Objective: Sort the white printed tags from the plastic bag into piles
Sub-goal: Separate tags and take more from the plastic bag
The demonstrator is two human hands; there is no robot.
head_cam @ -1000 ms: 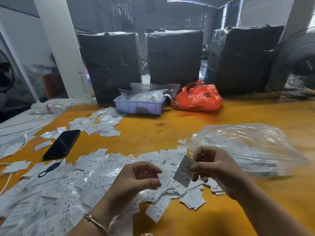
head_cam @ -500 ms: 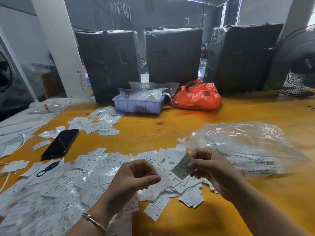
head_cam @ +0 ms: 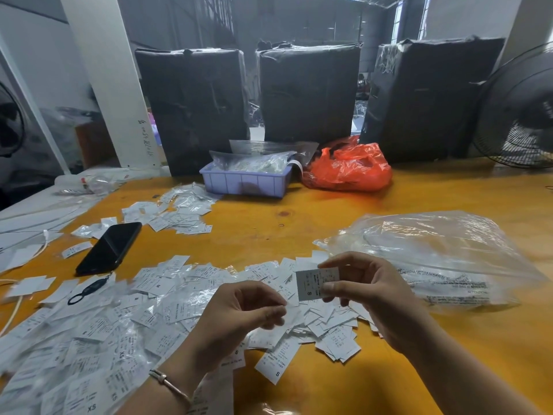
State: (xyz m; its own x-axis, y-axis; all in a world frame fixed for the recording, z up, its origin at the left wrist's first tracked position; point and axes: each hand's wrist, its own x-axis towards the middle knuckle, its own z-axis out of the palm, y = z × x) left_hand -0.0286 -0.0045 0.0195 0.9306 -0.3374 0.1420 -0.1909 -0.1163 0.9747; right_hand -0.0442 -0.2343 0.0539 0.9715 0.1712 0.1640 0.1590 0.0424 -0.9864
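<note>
**Tally on the worktop**

Three black wrapped bales stood at the back. One lilac tray, one orange bag, one phone and one clear plastic bag lay there. The white tags were too many to count.

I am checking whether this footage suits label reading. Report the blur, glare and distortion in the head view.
Head view: wide-angle bending curves the white pillar and the table edges; the loose white printed tags at lower left smear with blur; glare streaks the clear plastic bag; the single white tag pinched by the right hand is sharp, showing "S".
</note>
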